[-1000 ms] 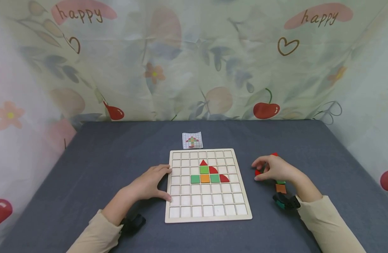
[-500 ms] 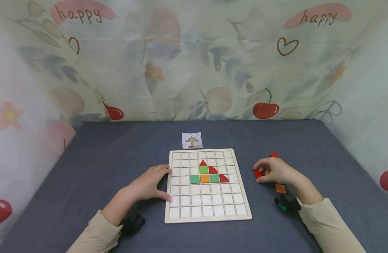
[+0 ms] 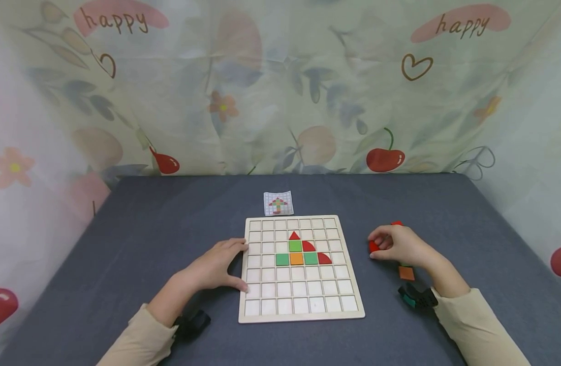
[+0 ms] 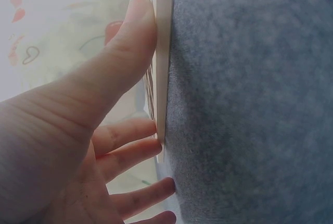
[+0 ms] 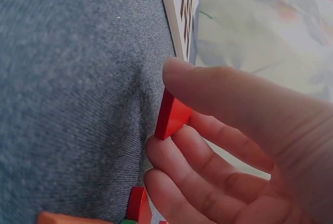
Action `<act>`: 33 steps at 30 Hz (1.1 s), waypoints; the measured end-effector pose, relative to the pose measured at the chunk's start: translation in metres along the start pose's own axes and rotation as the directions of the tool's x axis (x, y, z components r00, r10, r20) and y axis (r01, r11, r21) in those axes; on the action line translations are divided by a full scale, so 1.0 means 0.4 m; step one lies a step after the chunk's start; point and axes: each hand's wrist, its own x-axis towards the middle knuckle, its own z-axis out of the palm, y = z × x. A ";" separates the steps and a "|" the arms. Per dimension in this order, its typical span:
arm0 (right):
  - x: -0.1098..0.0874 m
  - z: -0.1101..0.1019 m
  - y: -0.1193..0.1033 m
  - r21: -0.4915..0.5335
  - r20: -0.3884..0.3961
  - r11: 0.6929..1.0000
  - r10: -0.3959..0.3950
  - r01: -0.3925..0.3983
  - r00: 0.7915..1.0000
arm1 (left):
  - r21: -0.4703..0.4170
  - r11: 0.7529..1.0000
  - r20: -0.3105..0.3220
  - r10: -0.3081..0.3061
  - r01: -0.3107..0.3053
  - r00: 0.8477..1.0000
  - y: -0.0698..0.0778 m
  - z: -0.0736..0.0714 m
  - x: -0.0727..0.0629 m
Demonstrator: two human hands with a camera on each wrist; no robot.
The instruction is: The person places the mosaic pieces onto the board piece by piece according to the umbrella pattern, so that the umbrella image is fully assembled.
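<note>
A wooden grid board (image 3: pixel 301 315) lies on the dark blue cloth; in its cells sit a red triangle (image 3: pixel 294 235), green squares, an orange square (image 3: pixel 296 258) and two red quarter-round pieces. My left hand (image 3: pixel 216 267) rests against the board's left edge (image 4: pixel 164 57), fingers straight, thumb on the rim. Right of the board, my right hand (image 3: pixel 395 245) pinches a small red piece (image 5: pixel 170 114) between thumb and fingers, just above the cloth. More loose pieces lie beside it: an orange square (image 3: pixel 406 273) and a red one (image 5: pixel 137 205).
A small pattern card (image 3: pixel 278 203) lies just behind the board. A printed curtain hangs behind the table and along both sides. Black wrist mounts sit at both cuffs.
My right hand has curled tighter round the red piece and lifted it slightly off the cloth. The left hand and board have not moved.
</note>
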 end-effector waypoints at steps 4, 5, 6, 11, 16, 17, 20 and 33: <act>0.000 0.000 0.001 0.001 -0.012 1.000 0.009 -0.009 1.000 | -0.002 1.000 0.000 0.000 0.000 1.000 0.000 0.000 -0.001; 0.000 0.000 0.001 0.000 -0.015 1.000 0.010 -0.010 1.000 | -0.003 1.000 0.001 -0.001 0.001 1.000 0.000 0.001 -0.001; 0.000 0.001 0.002 0.002 -0.017 1.000 0.011 -0.011 1.000 | -0.003 1.000 0.001 -0.002 0.002 1.000 -0.001 0.001 -0.001; 0.000 0.002 0.005 -0.003 -0.030 1.000 -0.007 0.007 1.000 | 0.000 1.000 -0.001 -0.010 0.010 1.000 -0.003 0.003 0.001; 0.001 0.008 0.009 -0.011 -0.045 1.000 -0.021 0.020 0.999 | 0.000 1.000 -0.005 -0.013 0.013 1.000 -0.004 0.005 0.001; 0.001 0.009 0.010 -0.007 -0.045 1.000 -0.020 0.020 0.999 | -0.001 1.000 -0.005 -0.013 0.013 1.000 -0.005 0.005 0.001; 0.001 0.012 0.011 -0.003 -0.048 1.000 -0.010 0.010 0.999 | -0.002 1.000 -0.002 -0.015 0.015 1.000 -0.004 0.005 0.001; 0.001 0.013 -0.012 0.087 -0.043 0.996 -0.015 0.019 0.999 | -0.001 1.000 0.006 -0.017 0.017 1.000 -0.001 0.001 0.000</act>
